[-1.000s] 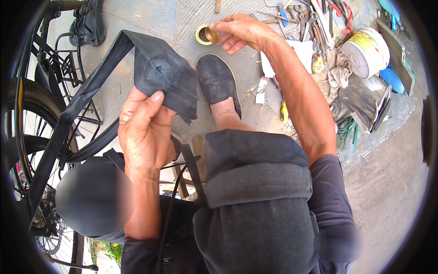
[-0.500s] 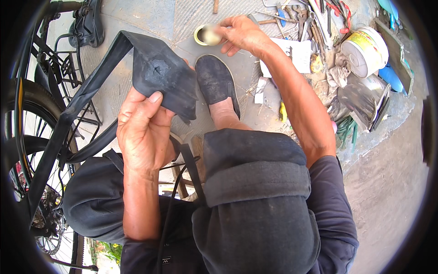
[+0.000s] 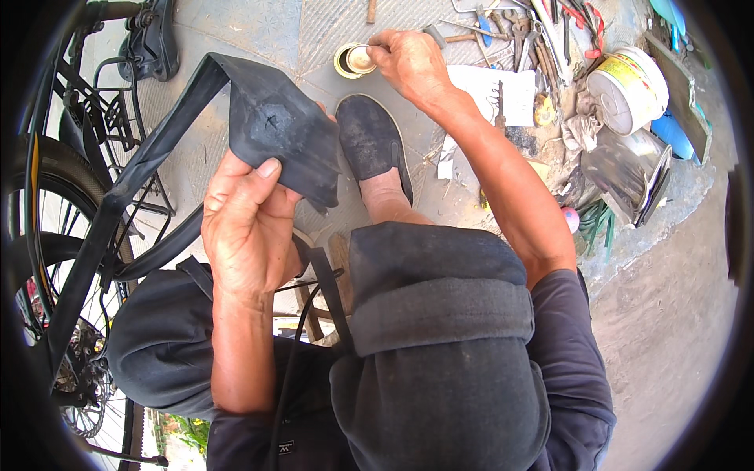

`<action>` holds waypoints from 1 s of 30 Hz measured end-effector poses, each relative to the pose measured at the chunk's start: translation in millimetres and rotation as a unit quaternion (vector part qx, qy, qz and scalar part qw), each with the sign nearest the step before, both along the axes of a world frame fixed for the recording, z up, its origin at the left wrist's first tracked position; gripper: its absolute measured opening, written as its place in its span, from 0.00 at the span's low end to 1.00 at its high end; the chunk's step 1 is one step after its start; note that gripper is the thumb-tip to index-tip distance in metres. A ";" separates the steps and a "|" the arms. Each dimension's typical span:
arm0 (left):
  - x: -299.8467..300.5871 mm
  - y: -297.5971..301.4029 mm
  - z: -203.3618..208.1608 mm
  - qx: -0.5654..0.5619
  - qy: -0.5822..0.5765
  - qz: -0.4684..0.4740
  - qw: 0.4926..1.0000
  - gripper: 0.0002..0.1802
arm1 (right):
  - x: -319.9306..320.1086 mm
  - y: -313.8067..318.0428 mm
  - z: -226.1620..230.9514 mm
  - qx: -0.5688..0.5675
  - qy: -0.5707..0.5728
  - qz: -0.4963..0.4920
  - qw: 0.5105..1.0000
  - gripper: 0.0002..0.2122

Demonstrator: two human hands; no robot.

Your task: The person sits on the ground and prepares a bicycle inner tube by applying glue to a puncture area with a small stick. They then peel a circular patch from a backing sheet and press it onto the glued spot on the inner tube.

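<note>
Between the thumb and bent fingers of the left hand (image 3: pixel 245 218), one flattened length of black rubber tube (image 3: pixel 297 151) is pinched at its near edge, the thumb laid on the face, the fingers mostly hidden behind. Just beyond that thumb, a greyish scuffed area with a small, dark, star-shaped mark is borne on the rubber; farther beyond, the tube is folded at a corner and led back down to the left of the hand, across a bicycle (image 3: pixel 80 166). At the tips of the right hand (image 3: pixel 412 67): one pale round lid (image 3: pixel 360 60), pinched at its edge by thumb and forefinger, the other fingers curled in. By it, the right part of the mouth of one small open tin (image 3: pixel 337 61), dark inside, is overlapped; whether the two are touching cannot be told. Between the hands: one black slip-on shoe (image 3: pixel 367 138), worn. Just right of the right hand: one hammer (image 3: pixel 434 36) and, beyond it, assorted metal hand tools (image 3: pixel 525 45). Beside the right forearm: one white sheet (image 3: pixel 518 93), partly covered; farther right, one white bucket (image 3: pixel 628 93) with a yellow label.
</note>
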State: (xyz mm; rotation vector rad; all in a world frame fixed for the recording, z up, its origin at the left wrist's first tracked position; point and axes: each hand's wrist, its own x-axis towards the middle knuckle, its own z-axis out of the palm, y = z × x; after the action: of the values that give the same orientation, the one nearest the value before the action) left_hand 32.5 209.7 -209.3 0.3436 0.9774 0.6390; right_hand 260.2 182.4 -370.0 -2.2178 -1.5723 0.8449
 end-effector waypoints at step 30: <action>-2.9 -0.7 -1.2 0.007 0.023 -0.034 0.999 0.28 | -25.4 -1.9 -19.0 0.124 -0.044 -0.065 0.989 0.06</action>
State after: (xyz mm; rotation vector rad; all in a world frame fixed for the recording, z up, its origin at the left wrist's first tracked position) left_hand 29.6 209.0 -210.5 0.4041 1.0018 0.5796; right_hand 234.7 180.5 -389.0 -2.1723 -1.4622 0.4914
